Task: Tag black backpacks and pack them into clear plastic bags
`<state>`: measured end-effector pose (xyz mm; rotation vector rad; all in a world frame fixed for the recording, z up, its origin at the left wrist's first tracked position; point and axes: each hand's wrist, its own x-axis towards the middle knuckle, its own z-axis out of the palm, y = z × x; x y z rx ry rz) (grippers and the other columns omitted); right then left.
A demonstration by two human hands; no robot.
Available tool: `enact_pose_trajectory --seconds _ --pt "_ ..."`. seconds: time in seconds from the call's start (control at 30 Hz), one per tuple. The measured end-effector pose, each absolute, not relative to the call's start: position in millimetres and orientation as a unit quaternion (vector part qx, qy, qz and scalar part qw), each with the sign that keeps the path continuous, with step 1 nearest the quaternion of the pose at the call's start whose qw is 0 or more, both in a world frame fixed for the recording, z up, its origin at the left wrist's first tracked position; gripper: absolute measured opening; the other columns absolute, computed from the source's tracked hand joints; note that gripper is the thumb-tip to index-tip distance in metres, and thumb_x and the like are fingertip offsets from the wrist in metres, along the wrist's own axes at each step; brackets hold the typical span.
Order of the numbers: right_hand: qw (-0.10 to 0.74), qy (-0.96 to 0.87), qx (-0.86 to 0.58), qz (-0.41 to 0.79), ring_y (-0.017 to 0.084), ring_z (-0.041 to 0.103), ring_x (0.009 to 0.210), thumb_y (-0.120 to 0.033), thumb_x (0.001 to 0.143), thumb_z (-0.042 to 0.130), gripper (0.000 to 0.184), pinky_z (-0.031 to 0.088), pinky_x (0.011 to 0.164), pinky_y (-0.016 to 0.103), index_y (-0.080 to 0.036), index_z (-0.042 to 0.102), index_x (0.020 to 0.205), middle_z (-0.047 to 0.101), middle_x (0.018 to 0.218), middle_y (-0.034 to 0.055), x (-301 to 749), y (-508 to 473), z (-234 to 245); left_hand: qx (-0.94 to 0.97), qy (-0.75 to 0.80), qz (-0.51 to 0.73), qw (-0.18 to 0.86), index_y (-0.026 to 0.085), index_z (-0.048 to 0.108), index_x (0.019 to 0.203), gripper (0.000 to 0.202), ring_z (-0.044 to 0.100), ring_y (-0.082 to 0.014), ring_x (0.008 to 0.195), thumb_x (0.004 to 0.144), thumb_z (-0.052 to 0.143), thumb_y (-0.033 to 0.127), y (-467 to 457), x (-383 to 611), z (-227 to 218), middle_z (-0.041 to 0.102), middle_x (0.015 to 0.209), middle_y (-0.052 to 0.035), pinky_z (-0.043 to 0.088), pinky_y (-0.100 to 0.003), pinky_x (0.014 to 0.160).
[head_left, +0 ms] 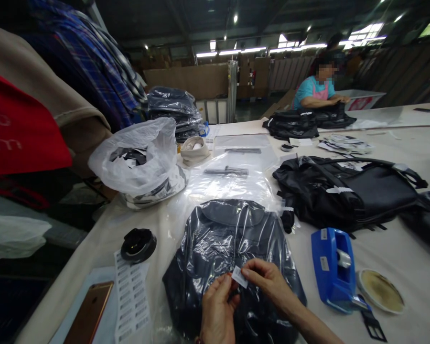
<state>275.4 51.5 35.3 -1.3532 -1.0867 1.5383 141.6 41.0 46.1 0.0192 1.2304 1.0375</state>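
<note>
Small white paper label (pixel 239 276): clamped in the grip of my left hand (pixel 218 310) and right hand (pixel 268 284), above the dark garment in a clear plastic bag (pixel 222 234). Blue plastic tape dispenser (pixel 332 267) on the surface (pixel 397 253) to the right; white barcode sticker sheet (pixel 131 296) to the left.

The phone (pixel 88 315) runs off the bottom edge; lettering on the sticker (pixel 239 276) is illegible.

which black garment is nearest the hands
The bagged garment, under the left hand and the right hand pinching a label; the bare garment lies farther right.

Glossy clear plastic bag (pixel 232 239); glossy blue plastic tape dispenser (pixel 331 267).
</note>
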Motion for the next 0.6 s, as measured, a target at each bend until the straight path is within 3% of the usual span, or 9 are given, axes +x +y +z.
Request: enact_pose_trajectory --seconds 0.13,0.23,0.3,0.37,0.47,0.6 --pt "0.383 -0.461 -0.556 0.575 0.014 0.046 0.062 -0.049 0.071 0.057 0.032 0.036 0.061 0.027 -0.019 0.054 0.064 0.052 0.062 -0.0015 272.8 54.8 25.7 0.067 0.578 0.454 0.675 0.012 0.064 0.075 0.039 0.058 -0.0164 0.072 0.049 0.08 0.035 36.4 138.2 31.1 0.065 0.076 -0.0074 0.044 -0.023 0.056" --pt "0.371 -0.488 -0.59 0.526 0.014 0.043 0.06 -0.05 0.073 0.054 0.032 0.034 0.058 0.027 -0.02 0.051 0.061 0.047 0.059 -0.0023 279.2 61.9 22.3 0.223 0.629 0.478 0.571 0.013 0.06 0.103 0.042 0.061 -0.0191 0.083 0.07 0.065 0.039 32.8 126.9 13.3 0.065 0.095 -0.0103 0.049 -0.027 0.063" --pt "0.376 -0.484 -0.608 0.504 0.014 0.041 0.058 -0.052 0.072 0.053 0.034 0.033 0.057 0.027 -0.021 0.05 0.06 0.046 0.057 -0.0025 288.7 71.7 22.7 0.417 0.627 0.474 0.456 0.018 0.054 0.116 0.037 0.06 -0.0193 0.093 0.081 0.053 0.032 35.7 116.7 2.5 0.064 0.105 -0.0087 0.05 -0.031 0.076" --pt "0.388 -0.474 -0.62 0.491 0.014 0.041 0.057 -0.053 0.069 0.054 0.034 0.033 0.056 0.027 -0.02 0.051 0.06 0.046 0.057 -0.0024 299.8 86.0 23.9 0.635 0.563 0.422 0.32 0.02 0.055 0.116 0.033 0.055 -0.0198 0.106 0.085 0.046 0.022 44.5 109.6 -5.8 0.062 0.112 -0.007 0.046 -0.034 0.09" --pt "0.386 -0.496 -0.622 0.467 0.013 0.042 0.058 -0.052 0.07 0.053 0.033 0.034 0.057 0.027 -0.02 0.052 0.062 0.047 0.058 -0.0023 312.1 114.0 23.7 0.817 0.471 0.296 0.149 0.015 0.052 0.119 0.037 0.042 -0.0226 0.122 0.084 0.041 0.012 63.9 112.7 -14.9 0.055 0.123 -0.009 0.042 -0.039 0.098" --pt "0.337 -0.575 -0.599 0.444 0.013 0.043 0.056 -0.048 0.073 0.05 0.03 0.033 0.055 0.027 -0.02 0.052 0.063 0.047 0.057 -0.0031 312.3 156.5 14.0 0.865 0.465 0.142 0.126 0.011 0.037 0.131 0.051 0.027 -0.0283 0.131 0.084 0.048 0.027 82.5 132.8 -27.8 0.038 0.138 -0.0121 0.036 -0.049 0.102"
